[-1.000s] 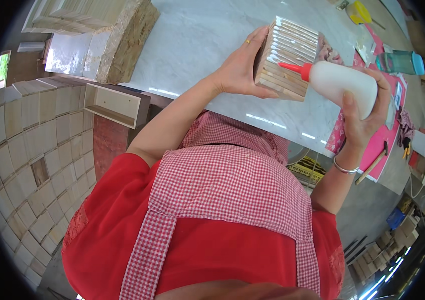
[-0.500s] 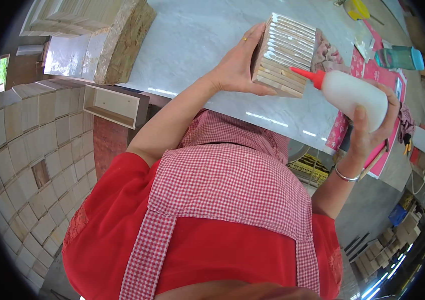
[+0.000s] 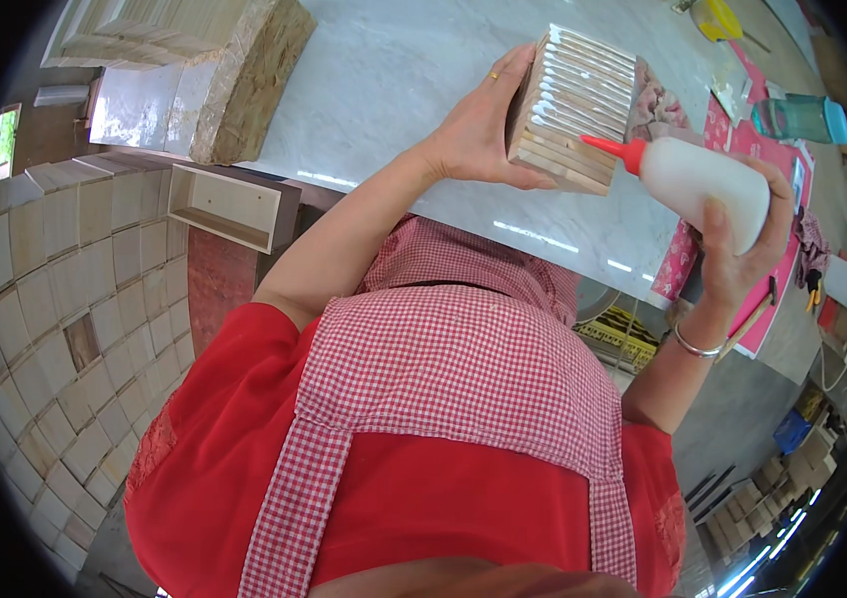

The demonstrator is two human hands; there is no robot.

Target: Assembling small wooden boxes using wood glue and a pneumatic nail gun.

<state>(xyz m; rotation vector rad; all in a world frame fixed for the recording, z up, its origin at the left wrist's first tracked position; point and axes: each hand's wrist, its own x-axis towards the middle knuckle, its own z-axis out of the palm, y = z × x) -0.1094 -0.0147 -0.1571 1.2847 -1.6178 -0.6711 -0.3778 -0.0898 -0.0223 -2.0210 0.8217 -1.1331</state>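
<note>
My left hand (image 3: 483, 125) grips a stack of thin wooden boards (image 3: 571, 154) from its left side, thumb along the near face. White lines of glue run along the edges of most boards on the upward face; the nearest few edges look bare. In my right hand (image 3: 754, 234) is a white glue bottle (image 3: 700, 184), lying nearly on its side. Its red nozzle points left, with the tip at the right part of the stack among the nearer edges. Whether the tip touches the wood I cannot tell.
A crumpled cloth (image 3: 656, 103) lies right behind the stack on the pale table (image 3: 374, 95). Farther right are a teal jar (image 3: 797, 120) and a yellow cup (image 3: 715, 18). A wrapped block (image 3: 249, 85) stands at the left, above an open wooden drawer box (image 3: 227, 207). Stacked boards (image 3: 75, 339) fill the left side.
The stack has shifted slightly to the right in my left hand. A further edge or so carries glue, and the bottle has stayed almost in place.
</note>
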